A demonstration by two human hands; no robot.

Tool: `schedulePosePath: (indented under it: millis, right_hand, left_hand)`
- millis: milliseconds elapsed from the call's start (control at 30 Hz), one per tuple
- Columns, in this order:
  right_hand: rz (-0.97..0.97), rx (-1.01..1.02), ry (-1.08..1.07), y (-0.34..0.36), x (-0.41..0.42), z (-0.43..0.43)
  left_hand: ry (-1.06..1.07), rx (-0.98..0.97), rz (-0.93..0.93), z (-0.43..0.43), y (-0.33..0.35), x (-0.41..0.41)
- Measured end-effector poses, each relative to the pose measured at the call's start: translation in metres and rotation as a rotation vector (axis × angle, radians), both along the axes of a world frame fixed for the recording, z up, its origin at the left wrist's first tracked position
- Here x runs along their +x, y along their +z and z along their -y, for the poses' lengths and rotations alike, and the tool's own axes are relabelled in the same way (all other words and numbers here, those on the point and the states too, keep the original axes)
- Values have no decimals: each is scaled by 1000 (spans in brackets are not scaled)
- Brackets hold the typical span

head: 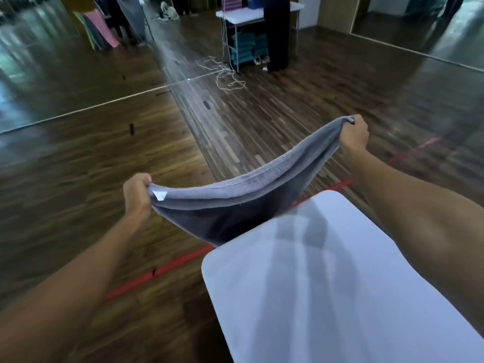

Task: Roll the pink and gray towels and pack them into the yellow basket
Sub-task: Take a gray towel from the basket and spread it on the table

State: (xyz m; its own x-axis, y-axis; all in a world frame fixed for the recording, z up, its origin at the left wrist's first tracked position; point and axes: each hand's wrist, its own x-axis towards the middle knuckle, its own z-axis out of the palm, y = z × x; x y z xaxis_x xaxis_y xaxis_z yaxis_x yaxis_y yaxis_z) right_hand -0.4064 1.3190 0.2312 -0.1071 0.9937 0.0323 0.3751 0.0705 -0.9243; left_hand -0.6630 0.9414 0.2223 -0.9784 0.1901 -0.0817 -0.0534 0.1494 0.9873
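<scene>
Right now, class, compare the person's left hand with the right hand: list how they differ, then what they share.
The left hand sits lower and nearer in the picture; the right hand is higher and farther out. The left hand's corner of the gray towel shows a white tag; none shows at the right hand's corner. Shared: each grips one corner of the gray towel, which sags between them.

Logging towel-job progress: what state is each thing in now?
gray towel: unrolled, sagging between both hands.
left hand: grips the towel's tagged corner.
right hand: grips the opposite corner, farther out.
white table: its far corner hides the towel's lower edge.
</scene>
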Motion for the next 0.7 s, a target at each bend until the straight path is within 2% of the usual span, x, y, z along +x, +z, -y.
schedulePosePath:
  millis: [100, 233, 467, 600, 700]
  right_hand:
    - [13, -99, -123, -28, 50, 6]
    - [148, -165, -241, -66, 131, 36]
    - [361, -238, -289, -149, 241, 117]
    - [442, -282, -302, -178, 295, 147]
    - [525, -269, -288, -192, 335, 151]
  left_hand:
    - [-10, 30, 162, 12, -39, 57]
    - [-58, 11, 374, 57, -94, 107]
    - [-393, -24, 530, 101, -144, 204]
    - [-545, -25, 740, 110, -161, 250]
    - [-555, -85, 820, 114, -172, 282]
